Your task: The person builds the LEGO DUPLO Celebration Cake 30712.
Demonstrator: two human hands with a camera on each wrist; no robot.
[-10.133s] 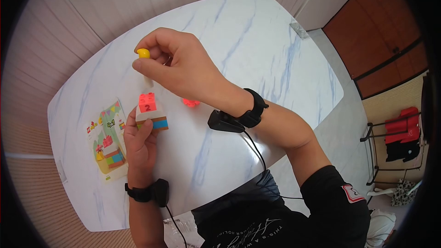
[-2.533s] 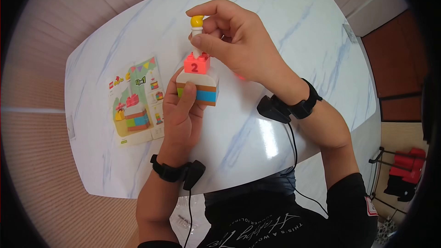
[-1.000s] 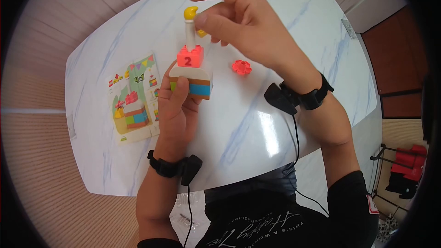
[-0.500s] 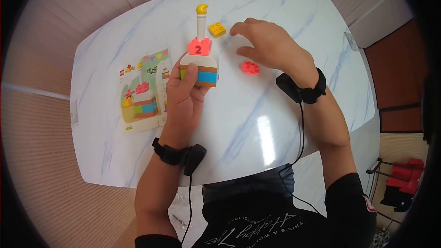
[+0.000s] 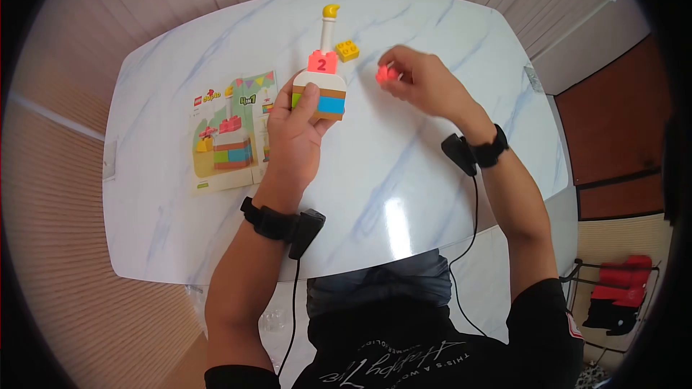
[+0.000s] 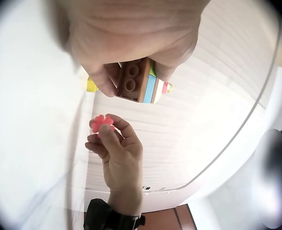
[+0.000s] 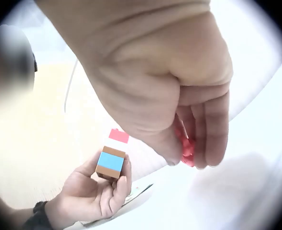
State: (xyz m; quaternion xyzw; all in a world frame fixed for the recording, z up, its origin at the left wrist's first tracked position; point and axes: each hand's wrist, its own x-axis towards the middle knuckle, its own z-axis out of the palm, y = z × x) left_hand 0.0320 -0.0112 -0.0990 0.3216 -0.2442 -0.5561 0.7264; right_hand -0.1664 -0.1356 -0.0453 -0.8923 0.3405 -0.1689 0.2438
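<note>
My left hand (image 5: 295, 140) grips a toy-brick cake (image 5: 330, 106) by its lower layers, thumb across the front. The cake has brown, green and blue layers, a rounded white top and a pink brick (image 5: 322, 63) printed with a 2. A white candle (image 5: 328, 34) with a yellow flame stands upright on that brick. The left wrist view shows the cake's hollow brown underside (image 6: 132, 79). To the right, my right hand (image 5: 429, 86) pinches a pink flower piece (image 5: 385, 74) between thumb and fingers; its petals show in the left wrist view.
A yellow brick (image 5: 347, 50) with studs up lies on the marbled white table (image 5: 360, 209), just right of the candle. An instruction booklet (image 5: 227, 137) lies left of the left hand. Cables run down from both wrist cameras.
The right hand has let go of the candle, which now stands on the pink brick. It has moved right and picked up the pink flower piece from the table.
</note>
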